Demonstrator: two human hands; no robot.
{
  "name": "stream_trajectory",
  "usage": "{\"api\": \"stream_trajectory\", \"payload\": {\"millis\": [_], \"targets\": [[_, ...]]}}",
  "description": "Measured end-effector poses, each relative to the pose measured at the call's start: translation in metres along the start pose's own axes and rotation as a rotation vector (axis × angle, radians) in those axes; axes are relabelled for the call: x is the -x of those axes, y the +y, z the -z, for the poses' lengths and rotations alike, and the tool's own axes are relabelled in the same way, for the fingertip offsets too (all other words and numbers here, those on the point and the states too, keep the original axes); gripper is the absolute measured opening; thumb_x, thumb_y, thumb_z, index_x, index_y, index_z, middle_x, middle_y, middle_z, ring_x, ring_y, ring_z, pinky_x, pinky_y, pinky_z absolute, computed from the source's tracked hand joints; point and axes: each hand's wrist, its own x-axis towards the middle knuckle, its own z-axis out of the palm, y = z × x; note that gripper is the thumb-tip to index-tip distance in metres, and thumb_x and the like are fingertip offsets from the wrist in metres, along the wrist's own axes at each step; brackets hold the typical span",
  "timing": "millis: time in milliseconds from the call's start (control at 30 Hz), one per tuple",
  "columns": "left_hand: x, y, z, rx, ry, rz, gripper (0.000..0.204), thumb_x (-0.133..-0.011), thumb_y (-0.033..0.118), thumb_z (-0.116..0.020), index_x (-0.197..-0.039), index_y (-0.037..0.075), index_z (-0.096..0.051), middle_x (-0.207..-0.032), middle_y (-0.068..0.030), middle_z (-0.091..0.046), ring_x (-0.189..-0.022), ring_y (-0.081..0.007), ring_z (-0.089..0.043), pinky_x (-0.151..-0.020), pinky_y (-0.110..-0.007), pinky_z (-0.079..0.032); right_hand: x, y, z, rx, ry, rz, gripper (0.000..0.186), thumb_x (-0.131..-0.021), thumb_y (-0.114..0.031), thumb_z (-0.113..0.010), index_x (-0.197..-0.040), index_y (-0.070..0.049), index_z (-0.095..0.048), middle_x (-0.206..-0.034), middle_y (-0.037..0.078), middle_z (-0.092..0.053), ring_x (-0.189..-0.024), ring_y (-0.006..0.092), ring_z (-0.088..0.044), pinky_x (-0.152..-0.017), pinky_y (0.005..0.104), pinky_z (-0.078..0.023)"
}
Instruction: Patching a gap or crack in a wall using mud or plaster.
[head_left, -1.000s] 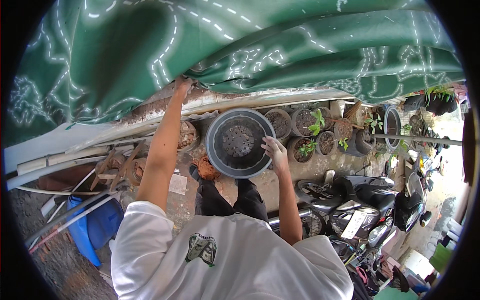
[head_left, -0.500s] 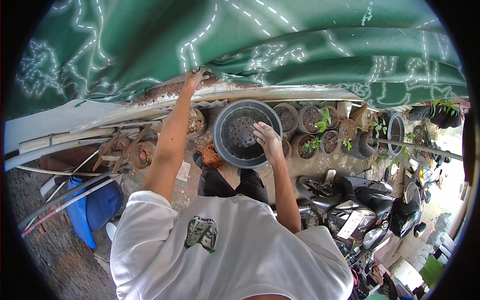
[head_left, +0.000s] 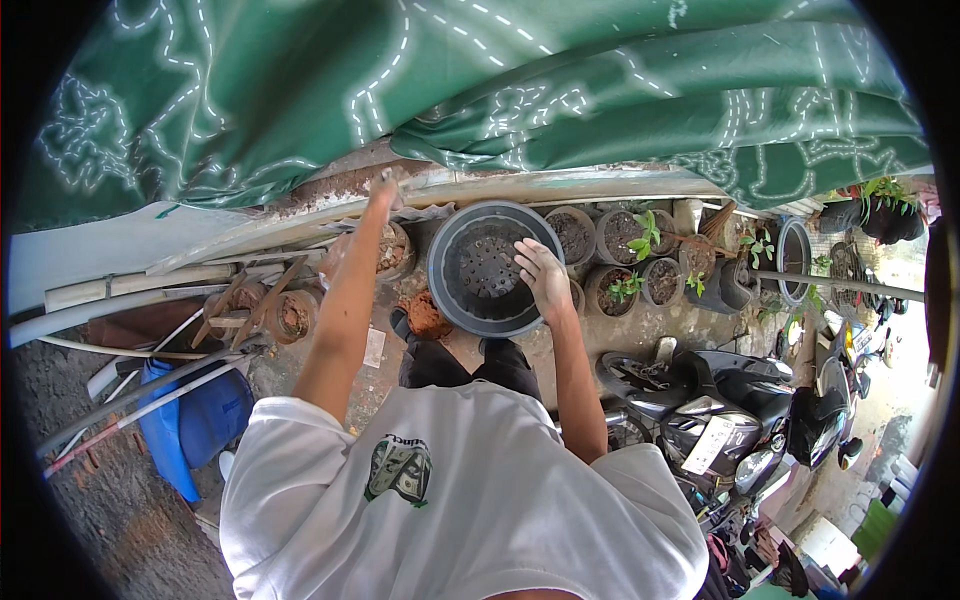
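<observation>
A large round dark grey plastic pot (head_left: 495,318) stands in front of me, its inside bare and its base dotted with small holes. My right hand (head_left: 545,283) is over its right rim, fingers stretched out above the inside, with pale dust on them. Whether the thumb touches the rim is hidden. My left hand (head_left: 385,190) is up and to the left of the pot, near the ledge of the low wall (head_left: 440,185), below the hem of a green tarp (head_left: 480,130). Its fingers are small and blurred, so their grip is unclear.
A reddish-brown clump (head_left: 427,315) lies beside my foot, left of the pot. Potted plants (head_left: 620,290) stand to the right, with parked motorcycles (head_left: 710,410) nearer. At left are a blue plastic container (head_left: 195,420), wooden sticks (head_left: 270,295) and long pipes (head_left: 130,315).
My left hand has come down from the tarp's hem, toward me. The tarp edge has shifted slightly. My right hand stays at the pot's rim, and the pot has hardly moved.
</observation>
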Motion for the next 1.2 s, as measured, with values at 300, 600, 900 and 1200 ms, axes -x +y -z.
{"api": "stream_trajectory", "payload": {"millis": [300, 600, 900, 1200], "targets": [[0.179, -0.100, -0.071, 0.235, -0.348, 0.161, 0.039, -0.089, 0.028, -0.057, -0.125, 0.011, -0.055, -0.100, -0.0005, -0.051, -0.096, -0.0138, -0.052, -0.088, -0.029, -0.043, 0.005, 0.077, -0.010, 0.540, -0.102, 0.116, 0.027, -0.097, -0.027, -0.058, -0.113, -0.006, -0.065, -0.109, 0.002, -0.066, -0.096, 0.0139, -0.061, -0.079, 0.0309, -0.050], [0.192, -0.086, -0.025, 0.294, -0.575, 0.339, 0.040, -0.091, 0.047, -0.055, -0.114, 0.014, -0.052, -0.097, -0.0033, -0.052, -0.092, -0.0174, -0.052, -0.091, -0.032, -0.038, 0.029, 0.144, -0.074, 0.466, -0.058, 0.220, 0.031, -0.091, -0.022, -0.067, -0.114, -0.001, -0.061, -0.102, 0.005, -0.065, -0.093, 0.0106, -0.059, -0.085, 0.0272, -0.047], [0.207, -0.056, 0.128, -0.344, -0.652, -0.261, 0.027, -0.097, 0.023, -0.057, -0.114, 0.003, -0.055, -0.102, -0.0053, -0.060, -0.093, -0.0119, -0.056, -0.082, -0.028, -0.047, 0.061, 0.236, -0.171, 0.292, 0.346, 0.359, 0.025, -0.084, -0.012, -0.076, -0.102, -0.004, -0.061, -0.090, -0.001, -0.061, -0.081, 0.0076, -0.056, -0.076, 0.0251, -0.048], [0.193, -0.067, 0.146, -0.575, -0.491, -0.568, 0.021, -0.084, 0.019, -0.073, -0.090, -0.001, -0.069, -0.091, -0.0068, -0.068, -0.084, -0.0188, -0.064, -0.078, -0.030, -0.050, 0.090, 0.238, -0.196, -0.104, -0.022, 0.228, 0.029, -0.096, -0.017, -0.058, -0.122, -0.004, -0.057, -0.122, 0.010, -0.061, -0.112, 0.0227, -0.060, -0.099, 0.0419, -0.049]]}}
